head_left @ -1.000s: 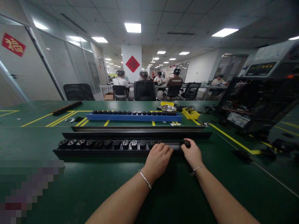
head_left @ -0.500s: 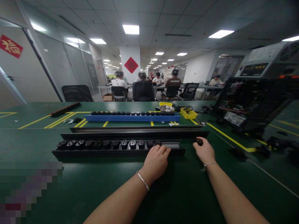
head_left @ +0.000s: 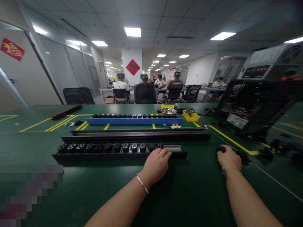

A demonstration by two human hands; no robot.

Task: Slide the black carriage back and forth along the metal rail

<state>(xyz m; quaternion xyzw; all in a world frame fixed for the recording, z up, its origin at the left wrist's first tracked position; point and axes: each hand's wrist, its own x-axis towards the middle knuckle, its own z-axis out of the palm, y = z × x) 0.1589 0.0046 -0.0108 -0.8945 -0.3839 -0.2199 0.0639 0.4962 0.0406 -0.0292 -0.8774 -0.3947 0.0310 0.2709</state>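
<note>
A long black rail (head_left: 94, 155) lies across the green table in front of me, filled with several small socket modules (head_left: 111, 146) from its left end to near the middle; its right end slot (head_left: 174, 148) is bare. My left hand (head_left: 156, 164) rests curled on the rail's front edge just right of the last module. My right hand (head_left: 229, 159) is out to the right on the table, fingers closed around a small black module (head_left: 221, 149) beside other dark parts.
Behind the rail lie a second black rail (head_left: 137, 136) and a blue rail (head_left: 133, 120) with modules. A yellow bin (head_left: 191, 116), a metal bowl (head_left: 168, 110) and an open black machine frame (head_left: 258, 107) stand at the right. Several people sit at desks far behind.
My right hand has moved from the rail's right end out to the right across the table, carrying the small black module. The left hand has stayed on the rail.
</note>
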